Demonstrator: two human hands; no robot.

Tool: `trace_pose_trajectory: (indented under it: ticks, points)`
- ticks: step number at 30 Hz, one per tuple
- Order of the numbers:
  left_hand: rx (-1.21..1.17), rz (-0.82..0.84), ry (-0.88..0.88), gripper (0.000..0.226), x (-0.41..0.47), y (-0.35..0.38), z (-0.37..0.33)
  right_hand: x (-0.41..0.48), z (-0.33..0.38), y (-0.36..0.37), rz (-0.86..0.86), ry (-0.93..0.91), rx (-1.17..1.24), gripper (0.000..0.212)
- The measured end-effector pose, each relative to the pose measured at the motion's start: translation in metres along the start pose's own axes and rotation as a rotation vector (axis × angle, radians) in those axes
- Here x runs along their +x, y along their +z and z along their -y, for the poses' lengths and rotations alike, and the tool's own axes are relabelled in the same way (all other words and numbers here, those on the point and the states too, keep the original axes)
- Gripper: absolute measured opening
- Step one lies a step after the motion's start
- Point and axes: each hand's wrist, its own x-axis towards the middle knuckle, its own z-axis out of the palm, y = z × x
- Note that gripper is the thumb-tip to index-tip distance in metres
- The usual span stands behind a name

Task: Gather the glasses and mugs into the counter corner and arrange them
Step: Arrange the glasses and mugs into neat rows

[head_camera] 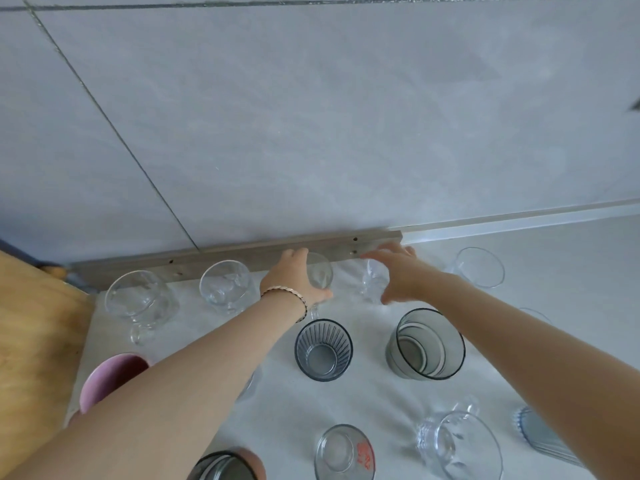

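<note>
My left hand (pixel 294 278) is wrapped around a clear glass mug (pixel 320 273) that stands at the back of the counter by the grey wall strip. My right hand (pixel 398 271) hovers with fingers spread just beside a small clear glass (pixel 372 282); whether it touches the glass is unclear. Two clear glass mugs (pixel 142 299) (pixel 227 284) stand in a row to the left along the wall. In front stand a ribbed blue-grey tumbler (pixel 323 349) and a smoky grey glass (pixel 427 344).
A pink mug (pixel 107 379) sits at the left under my forearm. Near the front are a glass with red print (pixel 344 452), a clear mug (pixel 457 445), a dark-rimmed glass (pixel 221 467) and a blue ribbed glass (pixel 540 436). A clear glass (pixel 479 266) stands far right. A wooden board (pixel 31 327) borders the left.
</note>
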Motion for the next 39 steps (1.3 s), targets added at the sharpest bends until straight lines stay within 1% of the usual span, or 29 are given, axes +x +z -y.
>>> trace_pose_trajectory:
  ticks: [1, 2, 6, 7, 10, 16, 21, 23, 25, 27, 29, 30, 31, 33, 35, 37, 39]
  points:
    - [-0.010, -0.005, -0.001, 0.093, 0.000, 0.001, 0.001, -0.001, 0.001, -0.001, 0.010, -0.032, -0.038, 0.085]
    - [-0.018, -0.011, 0.000, 0.094, 0.001, 0.002, 0.002, 0.000, 0.002, 0.001, -0.001, -0.026, -0.052, 0.087]
    - [-0.042, -0.041, 0.007, 0.094, 0.000, 0.006, 0.006, 0.006, 0.006, 0.013, -0.113, 0.216, 0.093, 0.093]
    - [-0.047, -0.043, 0.008, 0.094, 0.000, 0.006, 0.006, 0.008, 0.006, 0.015, -0.139, 0.227, 0.111, 0.090]
    - [-0.053, -0.044, 0.007, 0.094, 0.000, 0.006, 0.005, 0.012, 0.002, 0.015, -0.215, 0.180, 0.124, 0.080]
    - [-0.064, -0.054, 0.005, 0.094, 0.001, 0.008, 0.006, 0.013, -0.005, 0.015, -0.219, 0.090, 0.082, 0.084]
    - [-0.040, -0.035, -0.002, 0.093, 0.001, 0.007, 0.006, 0.005, -0.003, 0.015, -0.207, 0.109, 0.065, 0.091]
    - [-0.011, -0.021, -0.003, 0.093, 0.000, 0.007, 0.006, -0.005, -0.004, 0.012, -0.260, 0.137, 0.103, 0.093]
    - [0.034, 0.009, -0.006, 0.093, -0.002, 0.005, 0.004, -0.021, -0.012, 0.004, -0.343, 0.154, 0.119, 0.083]
    - [0.103, 0.033, -0.004, 0.092, -0.005, 0.002, 0.000, -0.040, -0.030, -0.004, -0.380, 0.191, 0.106, 0.069]
    - [0.164, -0.026, 0.006, 0.085, -0.012, -0.001, -0.007, -0.056, -0.056, -0.012, -0.355, 0.253, 0.104, 0.059]
    - [0.185, -0.080, 0.015, 0.077, -0.016, -0.003, -0.012, -0.062, -0.069, -0.017, -0.336, 0.286, 0.111, 0.056]
    - [0.193, -0.121, 0.030, 0.067, -0.021, -0.006, -0.018, -0.066, -0.082, -0.021, -0.315, 0.317, 0.120, 0.055]
    - [0.186, -0.143, 0.081, 0.043, -0.031, -0.010, -0.031, -0.069, -0.104, -0.031, -0.263, 0.358, 0.125, 0.057]
    - [0.180, -0.137, 0.115, 0.024, -0.044, -0.013, -0.043, -0.065, -0.118, -0.039, -0.210, 0.341, 0.121, 0.067]
    - [0.190, -0.153, 0.106, 0.020, -0.058, -0.013, -0.055, -0.057, -0.124, -0.044, -0.155, 0.274, 0.112, 0.081]
    - [0.204, -0.160, 0.053, 0.021, -0.071, -0.010, -0.065, -0.049, -0.125, -0.044, -0.082, 0.213, 0.085, 0.093]
